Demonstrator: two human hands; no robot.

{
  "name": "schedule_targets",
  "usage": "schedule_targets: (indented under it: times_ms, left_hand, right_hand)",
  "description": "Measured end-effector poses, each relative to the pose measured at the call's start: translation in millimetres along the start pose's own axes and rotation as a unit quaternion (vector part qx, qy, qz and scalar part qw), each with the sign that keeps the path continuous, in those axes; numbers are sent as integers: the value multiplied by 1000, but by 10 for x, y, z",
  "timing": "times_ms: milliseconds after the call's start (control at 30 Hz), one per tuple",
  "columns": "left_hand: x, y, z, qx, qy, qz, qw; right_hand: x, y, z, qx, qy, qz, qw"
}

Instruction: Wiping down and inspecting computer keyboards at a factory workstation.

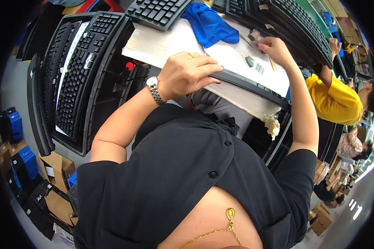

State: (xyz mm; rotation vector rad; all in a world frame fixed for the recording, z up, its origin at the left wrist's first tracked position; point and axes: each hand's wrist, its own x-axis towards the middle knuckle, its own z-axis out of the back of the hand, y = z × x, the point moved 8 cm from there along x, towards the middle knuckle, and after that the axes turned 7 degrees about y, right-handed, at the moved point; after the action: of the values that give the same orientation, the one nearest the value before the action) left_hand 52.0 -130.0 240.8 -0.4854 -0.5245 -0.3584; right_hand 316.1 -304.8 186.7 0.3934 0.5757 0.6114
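Note:
Along the near edge of the white table (pixel 147 46) a black keyboard (pixel 253 86) is seen almost edge-on. My left hand (pixel 191 74) grips its left end, fingers bent over it. Further right and farther back, my right hand (pixel 275 50) has its thumb and fingers pinched together low over the table. What they hold, if anything, is too small to make out. Just left of those fingertips sits a small tape roll (pixel 254 35). A small green object (pixel 249 61) and a barcode label (pixel 259 68) lie between the keyboard and my right hand.
A blue cloth (pixel 210 27) lies on the table's far side, beside another keyboard (pixel 158 13). Keyboards are stacked at the back right (pixel 297 25) and in a black tray (pixel 87 74) at left. A person in a yellow shirt (pixel 334 99) works on the right.

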Motion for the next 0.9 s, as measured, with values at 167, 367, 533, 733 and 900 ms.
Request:
schedule_targets:
  times_ms: [167,367,533,733,900]
  left_hand:
    - [-4,-38,13,-7,5,1,1000]
    - [-21,-49,35,-16,-4,4,1000]
    - [-8,-61,56,-29,-15,-3,999]
    - [-34,-28,55,-20,-6,3,1000]
    - [6,-13,36,-22,-8,-9,1000]
  right_hand:
    - [346,701,-204,-109,-13,106,988]
    - [610,1023,-542,-206,-24,103,973]
    - [532,1094,-431,-186,-90,131,970]
    - [-261,1486,437,31,-262,279,923]
    - [-1099,1226,1365,339,-285,401,802]
